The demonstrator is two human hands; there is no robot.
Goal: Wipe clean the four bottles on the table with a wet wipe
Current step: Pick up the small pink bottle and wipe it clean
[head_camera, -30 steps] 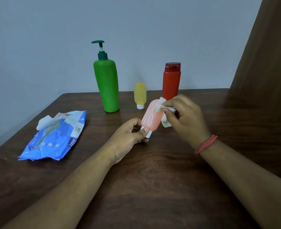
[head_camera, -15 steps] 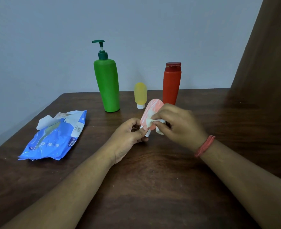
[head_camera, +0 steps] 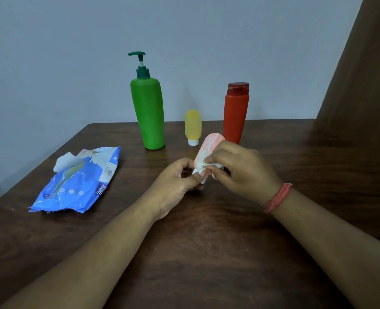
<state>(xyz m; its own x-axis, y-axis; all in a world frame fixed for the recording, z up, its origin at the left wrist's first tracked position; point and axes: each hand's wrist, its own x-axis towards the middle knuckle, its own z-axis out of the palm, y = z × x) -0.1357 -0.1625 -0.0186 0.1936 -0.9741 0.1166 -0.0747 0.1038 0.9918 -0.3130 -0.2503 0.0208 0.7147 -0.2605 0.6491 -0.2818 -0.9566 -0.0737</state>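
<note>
The wet wipes pack (head_camera: 76,180) sits far left, untouched, with the green pump bottle (head_camera: 150,112) and small yellow bottle (head_camera: 193,126) standing behind. The left hand (head_camera: 175,186) pinches the cap end of the pink bottle (head_camera: 209,146) just above the table, while the right hand (head_camera: 240,172), fingers clenched on the wet wipe (head_camera: 203,163), has slid from the top down to the lower body (so that side looks about done). The red bottle (head_camera: 236,112) is still waiting.

Your two forearms come into the head view from the lower edge, both bare from the frame's border to the wrist, no sleeve showing on either. Your left hand (head_camera: 175,181) wears nothing: no ring, watch or band visible. Your right hand (head_camera: 240,168) is likewise unadorned on the fingers that show. At about 4 o'clock from that hand, a red thread wristband (head_camera: 278,198) circles your right wrist (several strands wound together, faintly lighter in patches). The nails that show look short and unpainted.
</note>
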